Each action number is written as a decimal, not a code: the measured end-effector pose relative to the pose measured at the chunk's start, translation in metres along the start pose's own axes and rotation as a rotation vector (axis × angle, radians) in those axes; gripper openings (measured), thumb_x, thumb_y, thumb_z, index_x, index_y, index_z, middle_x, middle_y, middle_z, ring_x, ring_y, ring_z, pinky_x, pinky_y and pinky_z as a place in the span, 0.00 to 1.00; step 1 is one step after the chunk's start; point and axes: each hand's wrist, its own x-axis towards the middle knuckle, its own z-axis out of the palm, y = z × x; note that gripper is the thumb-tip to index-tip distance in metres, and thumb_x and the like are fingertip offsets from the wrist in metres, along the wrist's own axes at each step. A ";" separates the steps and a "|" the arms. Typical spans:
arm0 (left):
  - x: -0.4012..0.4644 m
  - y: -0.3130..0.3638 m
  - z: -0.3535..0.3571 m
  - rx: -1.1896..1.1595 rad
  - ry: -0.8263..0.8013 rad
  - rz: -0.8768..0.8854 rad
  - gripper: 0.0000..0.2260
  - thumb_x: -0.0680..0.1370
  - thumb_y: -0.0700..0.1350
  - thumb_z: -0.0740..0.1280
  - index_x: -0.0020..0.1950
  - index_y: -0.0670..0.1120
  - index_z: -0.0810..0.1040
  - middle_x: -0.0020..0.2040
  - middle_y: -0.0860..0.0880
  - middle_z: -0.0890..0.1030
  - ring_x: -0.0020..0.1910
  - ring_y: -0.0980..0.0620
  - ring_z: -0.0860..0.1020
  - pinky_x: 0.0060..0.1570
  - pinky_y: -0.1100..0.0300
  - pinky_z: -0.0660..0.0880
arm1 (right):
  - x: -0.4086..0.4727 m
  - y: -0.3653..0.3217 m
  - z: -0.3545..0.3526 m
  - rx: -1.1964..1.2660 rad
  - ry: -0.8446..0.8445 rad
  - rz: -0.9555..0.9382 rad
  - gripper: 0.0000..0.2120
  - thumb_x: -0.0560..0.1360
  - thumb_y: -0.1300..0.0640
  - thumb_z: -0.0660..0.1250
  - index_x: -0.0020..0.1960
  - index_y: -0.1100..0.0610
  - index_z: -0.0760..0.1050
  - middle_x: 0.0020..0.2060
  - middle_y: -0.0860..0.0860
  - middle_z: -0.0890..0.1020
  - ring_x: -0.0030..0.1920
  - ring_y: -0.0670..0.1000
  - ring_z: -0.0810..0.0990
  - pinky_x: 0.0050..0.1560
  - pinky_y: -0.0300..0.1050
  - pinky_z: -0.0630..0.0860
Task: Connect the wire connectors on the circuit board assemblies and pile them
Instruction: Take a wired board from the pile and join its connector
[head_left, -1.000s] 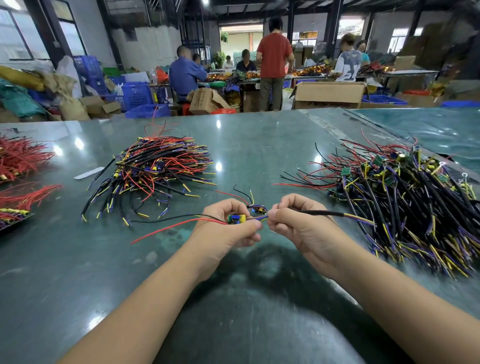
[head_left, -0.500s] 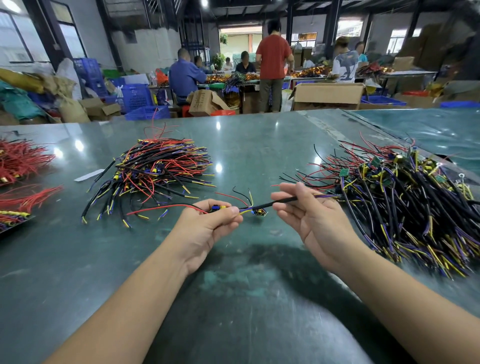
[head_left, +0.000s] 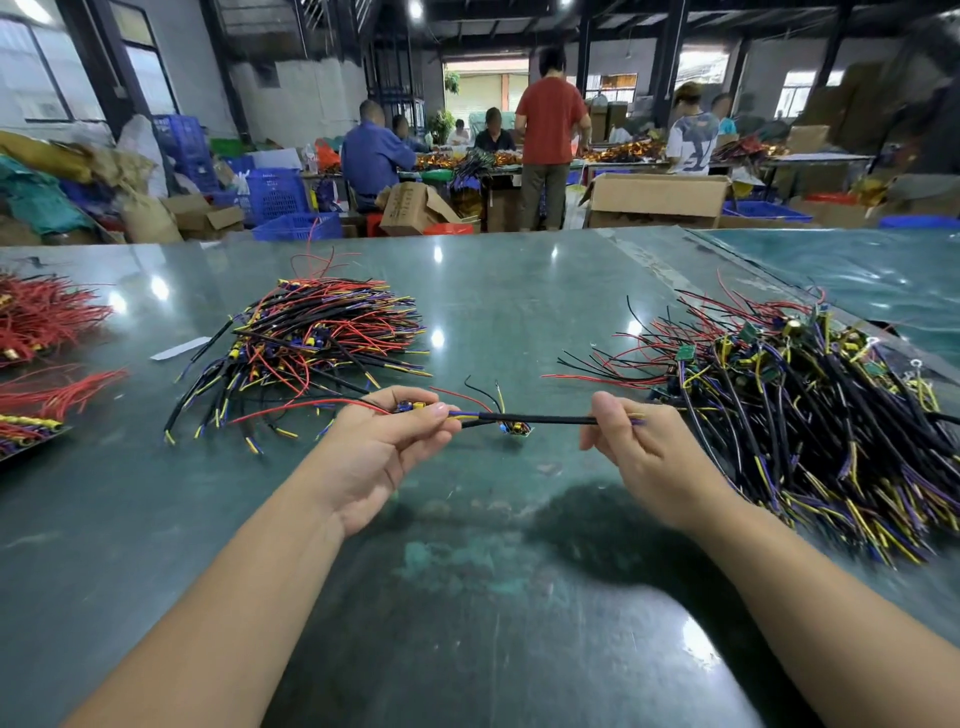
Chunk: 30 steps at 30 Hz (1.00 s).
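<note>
My left hand (head_left: 382, 447) pinches a small circuit board with a blue and yellow part (head_left: 413, 407) between thumb and fingers; red and black leads trail left from it. A black sleeved cable (head_left: 535, 418) runs taut from that hand to my right hand (head_left: 641, 457), which pinches the cable's far end. A second small board (head_left: 515, 428) hangs just under the cable's middle. A pile of joined assemblies (head_left: 311, 343) lies behind my left hand. A larger heap of boards and wires (head_left: 810, 405) lies to the right.
Everything sits on a glossy green table (head_left: 467, 597). Bundles of red wires (head_left: 41, 317) lie at the left edge, with a white slip (head_left: 182, 348) near them. Beyond the table are people at benches, cardboard boxes (head_left: 657, 200) and blue crates (head_left: 275, 195).
My hands have drawn apart: the right hand slid right along the black cable and now pinches its end. The cable is stretched straight between them. The left hand shifted slightly left.
</note>
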 end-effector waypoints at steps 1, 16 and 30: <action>0.000 0.000 0.000 0.003 0.000 0.000 0.05 0.71 0.31 0.66 0.43 0.40 0.75 0.35 0.44 0.84 0.33 0.53 0.83 0.33 0.67 0.79 | 0.001 0.001 -0.001 -0.056 -0.020 -0.030 0.23 0.80 0.43 0.52 0.34 0.53 0.74 0.22 0.46 0.64 0.24 0.44 0.62 0.28 0.40 0.59; -0.001 -0.006 0.007 -0.039 -0.021 -0.027 0.05 0.73 0.31 0.65 0.43 0.40 0.75 0.35 0.43 0.84 0.33 0.51 0.83 0.33 0.65 0.79 | 0.005 -0.011 0.004 0.365 0.090 0.189 0.28 0.83 0.54 0.49 0.34 0.68 0.74 0.19 0.48 0.72 0.23 0.42 0.67 0.26 0.32 0.62; 0.000 -0.019 0.013 0.120 0.009 0.065 0.05 0.74 0.32 0.66 0.47 0.40 0.76 0.37 0.45 0.83 0.35 0.54 0.83 0.36 0.66 0.79 | -0.006 -0.045 0.035 -0.635 0.131 -0.538 0.21 0.72 0.60 0.66 0.64 0.62 0.74 0.59 0.55 0.78 0.63 0.59 0.72 0.65 0.57 0.68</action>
